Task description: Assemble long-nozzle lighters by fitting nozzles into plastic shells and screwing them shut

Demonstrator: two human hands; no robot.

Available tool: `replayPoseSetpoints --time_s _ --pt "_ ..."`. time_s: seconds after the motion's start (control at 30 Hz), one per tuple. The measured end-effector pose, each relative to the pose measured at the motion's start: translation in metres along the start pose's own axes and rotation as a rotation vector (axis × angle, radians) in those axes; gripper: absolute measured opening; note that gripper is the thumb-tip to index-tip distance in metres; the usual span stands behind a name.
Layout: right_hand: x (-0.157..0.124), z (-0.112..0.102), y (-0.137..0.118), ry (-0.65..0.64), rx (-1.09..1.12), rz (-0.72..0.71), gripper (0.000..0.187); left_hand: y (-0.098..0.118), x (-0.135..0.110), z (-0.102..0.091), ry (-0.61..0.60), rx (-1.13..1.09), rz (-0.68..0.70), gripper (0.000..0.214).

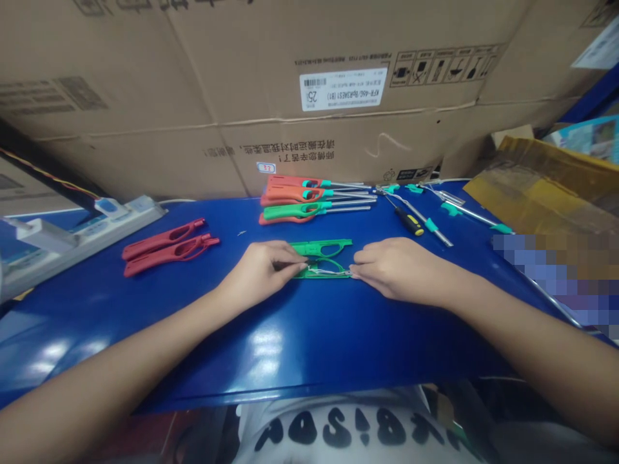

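Observation:
Two green plastic handle halves of a long-nosed gas lighter (323, 247) lie open side by side on the blue table in front of me. A thin pale wire (329, 272) runs across the nearer half. My left hand (265, 269) is pinched at the wire's left end, over the shell, near a small dark part partly hidden by the fingers. The fingertips of my right hand (394, 267) are closed on the wire's right end, at the tip of the shell.
Behind my hands lie several lighters with red and green handles (294, 211). Two red handle shells (169, 248) are at left, beside a power strip (91, 235). A screwdriver (409, 221) and metal lighter tubes (476, 216) are at right. A cardboard box (164, 122) walls the back.

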State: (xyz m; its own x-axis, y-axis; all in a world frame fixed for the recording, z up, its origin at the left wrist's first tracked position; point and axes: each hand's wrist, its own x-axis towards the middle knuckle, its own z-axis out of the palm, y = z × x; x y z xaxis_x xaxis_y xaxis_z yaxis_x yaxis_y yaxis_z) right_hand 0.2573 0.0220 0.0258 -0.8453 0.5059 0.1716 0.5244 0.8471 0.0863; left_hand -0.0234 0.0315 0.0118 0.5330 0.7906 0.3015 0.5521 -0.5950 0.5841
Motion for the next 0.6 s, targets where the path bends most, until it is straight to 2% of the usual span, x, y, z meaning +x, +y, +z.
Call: replayPoseSetpoints --time_s 0.23,0.33,0.5,0.6 --pt "-0.0010 0.0013 0.0009 0.001 0.007 0.001 0.028 0.0007 -0.0048 -0.0015 -0.112 0.191 0.152 0.025" --pt "-0.0017 -0.0006 0.0015 -0.015 0.026 0.008 0.026 0.0003 -0.0061 -0.0038 -0.160 0.259 0.170 0.028" --pt "-0.0020 -0.0030 0.0027 -0.002 0.033 0.037 0.025 -0.0001 -0.0031 -0.0064 -0.132 0.200 0.168 0.026" --pt "0.0003 -0.0004 0.0013 0.079 0.027 0.058 0.026 0.0006 -0.0005 -0.0074 -0.099 0.121 0.139 0.022"
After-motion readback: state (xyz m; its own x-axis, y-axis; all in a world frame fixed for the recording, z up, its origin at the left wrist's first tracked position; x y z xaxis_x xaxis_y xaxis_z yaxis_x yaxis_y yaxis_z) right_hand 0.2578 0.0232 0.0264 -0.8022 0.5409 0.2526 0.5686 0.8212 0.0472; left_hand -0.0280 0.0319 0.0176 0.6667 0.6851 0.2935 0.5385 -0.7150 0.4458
